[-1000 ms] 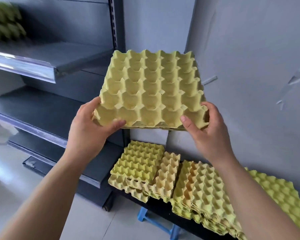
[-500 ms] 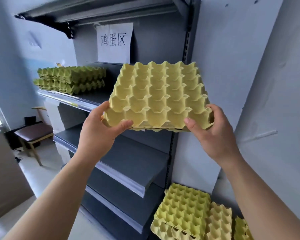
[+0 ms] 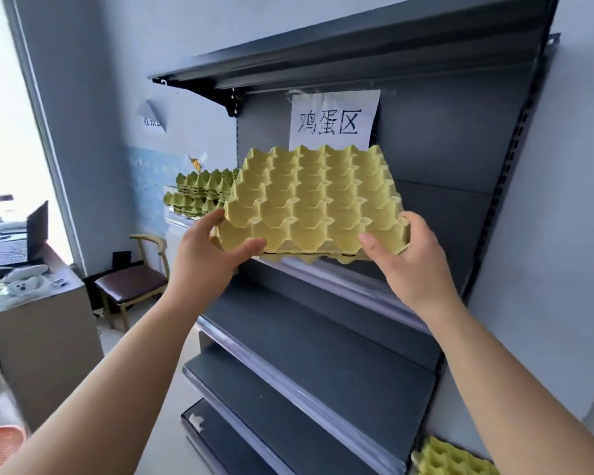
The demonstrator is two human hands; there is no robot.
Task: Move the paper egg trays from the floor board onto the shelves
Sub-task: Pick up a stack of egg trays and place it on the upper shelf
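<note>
the egg tray (image 3: 312, 197) sits in the centre of the frame, held up in the air in front of the shelf unit (image 3: 323, 337) and tilted so its far edge is higher than its near edge. it is moulded paper pulp, pale yellow-green, matte and slightly fibrous, with a grid of rounded cups divided by raised pointed peaks; the rim is scalloped. a thin dark seam runs along the near edge, and i cannot tell whether this is one tray or two nested.

the left hand (image 3: 206, 258) grips the near left corner, thumb pressed on top of the rim and the other fingers (image 3: 216, 217) curled round the side. the right hand (image 3: 412, 262) grips the near right corner the same way, thumb on top and the rest wrapped round the edge. the tray's underside bumps hang just above the clear plastic strip on a shelf's front lip; whether the far edge touches that shelf is hidden.

the shelf unit is dark grey sheet metal with flat, smooth boards, a slotted upright at the right and a black bracket at the upper left. a white paper sign (image 3: 333, 121) with black handwritten characters is on its back panel, just above the tray. at centre left, on the same shelf level, stacked trays (image 3: 199, 193) of a greener shade sit in two layers. the corner of another tray (image 3: 453, 457) shows at the lower right. at the left of the frame stand a wooden chair (image 3: 131, 282) with a dark padded seat and a grey counter (image 3: 42, 320) carrying an open laptop (image 3: 31, 234).
</note>
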